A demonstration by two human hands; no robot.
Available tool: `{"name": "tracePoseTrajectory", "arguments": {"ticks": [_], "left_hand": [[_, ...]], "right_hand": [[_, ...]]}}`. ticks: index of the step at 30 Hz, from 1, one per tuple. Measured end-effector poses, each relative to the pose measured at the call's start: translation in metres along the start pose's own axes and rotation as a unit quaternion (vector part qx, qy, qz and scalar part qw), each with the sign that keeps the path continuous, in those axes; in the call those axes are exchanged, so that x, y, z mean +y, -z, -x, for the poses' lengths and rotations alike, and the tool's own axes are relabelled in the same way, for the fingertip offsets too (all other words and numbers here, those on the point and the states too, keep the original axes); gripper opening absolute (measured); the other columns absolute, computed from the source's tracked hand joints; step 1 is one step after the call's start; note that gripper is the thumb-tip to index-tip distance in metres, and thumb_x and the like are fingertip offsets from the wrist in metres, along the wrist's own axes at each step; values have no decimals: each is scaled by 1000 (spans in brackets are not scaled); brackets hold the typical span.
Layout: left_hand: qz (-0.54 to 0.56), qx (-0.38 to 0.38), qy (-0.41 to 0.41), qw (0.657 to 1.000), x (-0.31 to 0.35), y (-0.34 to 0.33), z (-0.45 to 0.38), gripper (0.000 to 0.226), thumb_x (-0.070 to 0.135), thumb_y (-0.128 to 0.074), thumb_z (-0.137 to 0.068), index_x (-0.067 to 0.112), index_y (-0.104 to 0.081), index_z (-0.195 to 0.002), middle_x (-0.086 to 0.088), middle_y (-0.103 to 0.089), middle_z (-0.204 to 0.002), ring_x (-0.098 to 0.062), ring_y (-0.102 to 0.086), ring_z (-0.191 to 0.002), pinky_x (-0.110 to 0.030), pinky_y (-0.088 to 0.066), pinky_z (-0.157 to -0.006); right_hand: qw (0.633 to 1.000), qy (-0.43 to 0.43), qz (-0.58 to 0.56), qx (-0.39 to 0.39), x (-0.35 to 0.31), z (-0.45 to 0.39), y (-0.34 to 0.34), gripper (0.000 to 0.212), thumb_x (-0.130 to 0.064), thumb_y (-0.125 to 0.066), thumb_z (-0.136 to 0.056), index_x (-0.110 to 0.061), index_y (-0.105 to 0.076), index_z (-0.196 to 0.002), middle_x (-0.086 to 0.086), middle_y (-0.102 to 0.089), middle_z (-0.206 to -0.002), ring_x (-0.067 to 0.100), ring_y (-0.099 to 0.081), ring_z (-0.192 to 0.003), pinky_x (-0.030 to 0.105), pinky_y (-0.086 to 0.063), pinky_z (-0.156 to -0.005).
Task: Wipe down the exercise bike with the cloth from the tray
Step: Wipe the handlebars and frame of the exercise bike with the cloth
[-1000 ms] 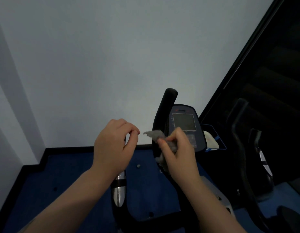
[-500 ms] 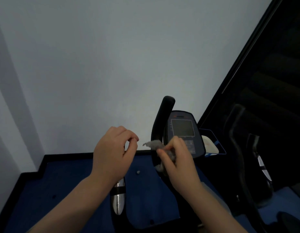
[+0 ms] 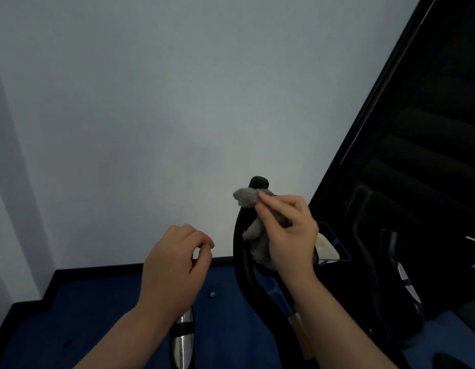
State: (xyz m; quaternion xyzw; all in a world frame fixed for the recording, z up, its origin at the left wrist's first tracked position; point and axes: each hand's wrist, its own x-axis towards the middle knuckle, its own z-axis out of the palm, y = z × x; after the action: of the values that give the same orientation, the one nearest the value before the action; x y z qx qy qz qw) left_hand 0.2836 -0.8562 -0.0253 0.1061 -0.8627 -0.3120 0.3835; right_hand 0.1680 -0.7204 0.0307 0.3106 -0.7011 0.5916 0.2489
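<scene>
The right hand has the grey cloth pinched between thumb and fingers, pressed against the upper stretch of the exercise bike's black handlebar; one tuft of cloth pokes out past the fingertips toward the bar's rounded tip, and the rest hangs bunched below the thumb, lying along the tube; so the thing to be cleaned is touching the grip itself, on its far-left side, not something to be reached for. What matters for the next stroke, I'd judge, is the way the bar runs: its long axis rises from low and near the person, curving up and away to end just above the pinching fingers; there is little tube left beyond the grip and a long sweep of it below, so the wipe most likely has to travel back down toward the wrist, following the curve. The left hand hovers well apart to the left of the cloth and lower, fingers loosely curled with thumb and forefinger nearly meeting, holding nothing; it is plainly the farther hand from the bar, and beneath it shows a silver-and-black grip of the machine. Just beyond the right knuckles sits the tray, partly hidden; the console I cannot make out behind the hand.
</scene>
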Motion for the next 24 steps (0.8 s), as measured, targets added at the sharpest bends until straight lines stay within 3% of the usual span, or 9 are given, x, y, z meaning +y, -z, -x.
{"name": "tracePoseTrajectory", "arguments": {"ticks": [6, 10, 14, 16, 21, 24], "left_hand": [[-7, -1, 3, 1000, 1, 1, 0, 17, 18, -51, -84, 23, -65, -77, 17, -54, -75, -5, -47, -73, -17, -37, -57], [-11, 7, 4, 1000, 2, -1, 0, 17, 17, -52, -84, 22, -66, -75, 16, -55, -74, -5, -46, -73, -15, -35, -57], [-12, 10, 8, 1000, 3, -2, 1, 17, 17, -51, -83, 21, -66, -74, 16, -56, -74, -5, -47, -74, -15, -36, -56], [-16, 11, 7, 1000, 2, -3, 0, 17, 16, -51, -83, 22, -65, -74, 16, -55, -74, -4, -45, -74, -15, -35, -55], [-12, 16, 15, 1000, 2, -5, 0, 18, 16, -51, -83, 21, -66, -75, 15, -56, -75, -4, -45, -76, -16, -37, -56], [-10, 20, 18, 1000, 1, -5, 0, 18, 17, -51, -83, 21, -66, -75, 15, -57, -76, -3, -45, -78, -14, -36, -57]], "right_hand": [[992, -67, -100, 36, -1, -31, 0, 16, -12, -75, -79, -24, -73, -90, 1, -73, -89, 13, -69, -83, 21, -52, -73], [990, -101, -82, 56, 14, -5, -12, 19, -9, -73, -80, -27, -68, -81, -9, -69, -76, 5, -63, -73, 19, -49, -69], [984, -163, -37, -55, 27, 22, 4, 23, -5, -77, -76, -26, -66, -73, -7, -69, -73, 7, -64, -71, 18, -49, -68], [985, -152, -28, -73, 21, 13, 13, 24, -4, -77, -75, -26, -69, -72, -10, -70, -70, 6, -65, -70, 15, -49, -67], [993, -106, -45, 25, 7, -8, -1, 21, -11, -74, -80, -31, -68, -77, -12, -69, -72, 2, -64, -71, 12, -47, -66], [995, -97, -2, -18, 22, 32, -5, 24, -8, -73, -80, -30, -65, -76, -6, -67, -77, 6, -63, -73, 13, -47, -66]]}}
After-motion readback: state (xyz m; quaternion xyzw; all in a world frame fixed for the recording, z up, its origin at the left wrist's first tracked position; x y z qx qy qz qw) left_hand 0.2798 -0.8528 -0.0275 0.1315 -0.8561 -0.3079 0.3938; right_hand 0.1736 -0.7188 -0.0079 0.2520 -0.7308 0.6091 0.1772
